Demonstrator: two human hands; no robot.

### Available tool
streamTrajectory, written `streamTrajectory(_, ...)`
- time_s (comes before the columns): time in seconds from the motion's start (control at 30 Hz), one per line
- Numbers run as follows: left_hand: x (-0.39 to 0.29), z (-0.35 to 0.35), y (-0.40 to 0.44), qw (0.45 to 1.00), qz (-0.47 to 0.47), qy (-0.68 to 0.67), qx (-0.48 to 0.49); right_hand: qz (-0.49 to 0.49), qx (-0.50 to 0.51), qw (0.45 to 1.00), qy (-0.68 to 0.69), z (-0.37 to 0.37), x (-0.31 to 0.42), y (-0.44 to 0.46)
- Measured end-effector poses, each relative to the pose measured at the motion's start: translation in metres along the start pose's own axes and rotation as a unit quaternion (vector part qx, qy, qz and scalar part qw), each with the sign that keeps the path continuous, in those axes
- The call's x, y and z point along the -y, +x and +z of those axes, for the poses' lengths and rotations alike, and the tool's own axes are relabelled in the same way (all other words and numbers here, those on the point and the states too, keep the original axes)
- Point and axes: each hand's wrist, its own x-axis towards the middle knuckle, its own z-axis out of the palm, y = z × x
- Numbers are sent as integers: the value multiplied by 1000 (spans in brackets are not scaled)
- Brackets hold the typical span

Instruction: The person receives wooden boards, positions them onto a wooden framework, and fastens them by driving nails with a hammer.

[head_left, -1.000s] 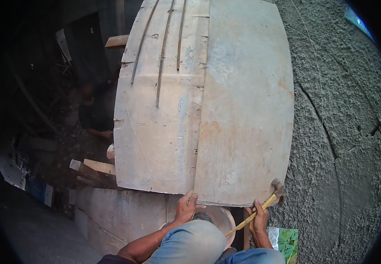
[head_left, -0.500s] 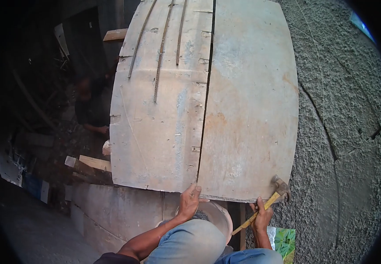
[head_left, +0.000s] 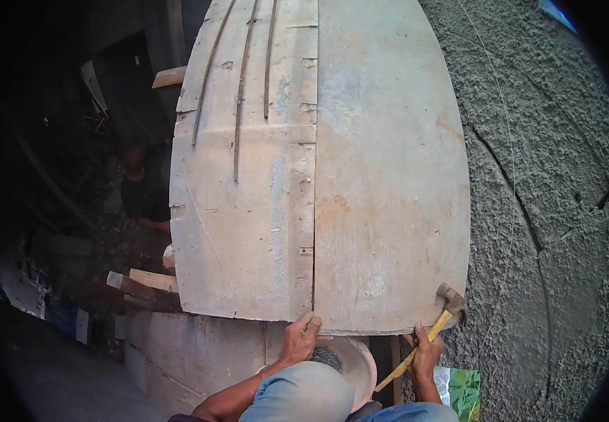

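Two worn panels lie side by side in the head view: a left panel (head_left: 234,225) with nail-marked edges and a plain right panel (head_left: 396,211). A thin dark seam runs between them, most visible near the close end. My left hand (head_left: 300,339) is closed on the near edge at the seam, thumb up. My right hand (head_left: 426,352) is closed around the yellow handle of a claw hammer (head_left: 424,341), its fingers also against the right panel's near edge. The hammer head rests over that panel's near right corner. My fingers under the panels are hidden.
Three thin rods (head_left: 238,119) lie on the left panel. A bucket (head_left: 364,366) with nails inside stands below the near edge. Rough grey cement wall (head_left: 557,281) rises at right. Lower left, wooden beams (head_left: 153,280) stick out; another person (head_left: 146,190) is in the dark beyond.
The right panel has moved left against the left panel, and the dark gap between them has narrowed to a thin line. Both hands keep their hold as the view shifts slightly.
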Motion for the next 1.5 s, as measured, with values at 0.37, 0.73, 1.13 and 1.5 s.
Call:
streamTrajectory(0.37,-19,8,7,997,48,39,-47,-18,-11,1000,-23,4,-8,6)
streamTrajectory(0.73,-24,8,9,996,62,50,-51,9,21,999,31,3,-32,24)
streamTrajectory(1.13,-23,5,18,987,83,125,-54,26,12,1000,13,10,-14,24)
streamTrajectory(1.5,-47,-1,10,980,12,198,-24,-20,16,998,-51,20,1,30)
